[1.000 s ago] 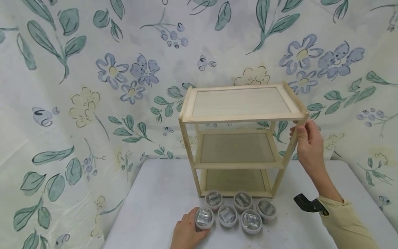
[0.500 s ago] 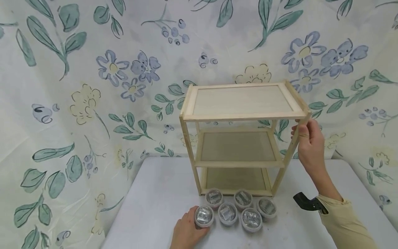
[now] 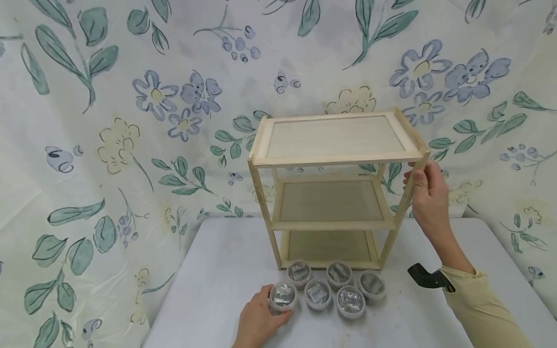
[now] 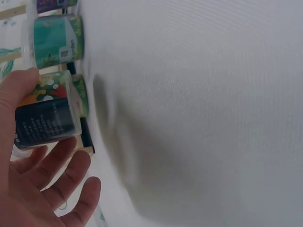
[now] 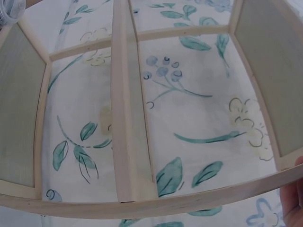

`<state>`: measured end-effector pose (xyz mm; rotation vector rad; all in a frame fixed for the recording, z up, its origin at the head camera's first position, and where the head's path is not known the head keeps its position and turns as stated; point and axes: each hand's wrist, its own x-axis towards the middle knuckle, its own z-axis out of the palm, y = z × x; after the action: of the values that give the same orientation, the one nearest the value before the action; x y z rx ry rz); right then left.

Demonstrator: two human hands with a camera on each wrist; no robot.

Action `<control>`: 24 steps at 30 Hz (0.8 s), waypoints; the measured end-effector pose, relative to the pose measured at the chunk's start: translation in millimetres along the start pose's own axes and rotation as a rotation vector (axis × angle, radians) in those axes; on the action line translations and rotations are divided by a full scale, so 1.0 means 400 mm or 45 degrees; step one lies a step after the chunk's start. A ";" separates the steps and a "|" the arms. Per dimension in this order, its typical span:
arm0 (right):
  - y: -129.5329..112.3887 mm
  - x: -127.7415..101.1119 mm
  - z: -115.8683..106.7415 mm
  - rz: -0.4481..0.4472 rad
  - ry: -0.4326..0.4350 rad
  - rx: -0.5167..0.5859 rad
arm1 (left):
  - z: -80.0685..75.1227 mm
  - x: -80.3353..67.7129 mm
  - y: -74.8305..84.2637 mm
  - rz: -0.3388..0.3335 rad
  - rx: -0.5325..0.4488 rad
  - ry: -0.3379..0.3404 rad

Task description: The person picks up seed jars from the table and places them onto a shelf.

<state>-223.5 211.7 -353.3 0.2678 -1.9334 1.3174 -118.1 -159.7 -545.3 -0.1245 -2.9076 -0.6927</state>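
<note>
Wooden three-tier shelf rack (image 3: 332, 188) stands at the back of a grey table (image 3: 217, 285), against a floral cloth backdrop (image 3: 130, 121). The person's right hand (image 3: 428, 198) grips the rack's front right post just under the top shelf, fingers curled around the wood with the thumb in front; this hold is the same as a second ago. Six small lidded cups sit in two rows just in front of the rack's base. The left hand (image 3: 256, 321) pinches the leftmost front cup (image 3: 283, 296) between thumb and fingers; the wrist view shows the thumb on its printed side and the other fingers spread loosely below. Compared with a second ago, the held cup appears slightly tilted, and the whole scene sits a little higher in view. The other cups (image 3: 337, 287) have not moved.
</note>
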 end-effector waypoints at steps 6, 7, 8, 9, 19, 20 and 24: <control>-0.001 0.000 0.001 0.035 -0.014 -0.021 | -0.017 -0.003 0.002 -0.009 0.010 0.006; 0.000 0.000 0.001 0.034 -0.014 -0.022 | -0.019 -0.002 0.002 -0.005 0.014 0.016; 0.000 -0.001 0.001 0.032 -0.011 -0.024 | -0.022 -0.002 0.002 0.001 0.019 0.025; 0.001 -0.001 0.001 0.031 -0.007 -0.023 | -0.025 0.000 0.002 0.002 0.022 0.030; 0.005 0.000 0.001 0.026 -0.015 -0.031 | -0.061 0.005 0.015 0.005 0.066 0.001; 0.005 0.000 0.001 0.026 -0.016 -0.031 | -0.066 0.005 0.018 0.011 0.067 0.005; 0.006 0.000 0.000 0.024 -0.015 -0.030 | -0.085 0.009 0.029 0.046 0.068 0.040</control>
<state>-224.7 212.8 -355.2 0.2471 -1.9648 1.3070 -116.0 -164.6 -509.4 -0.1577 -2.8837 -0.6048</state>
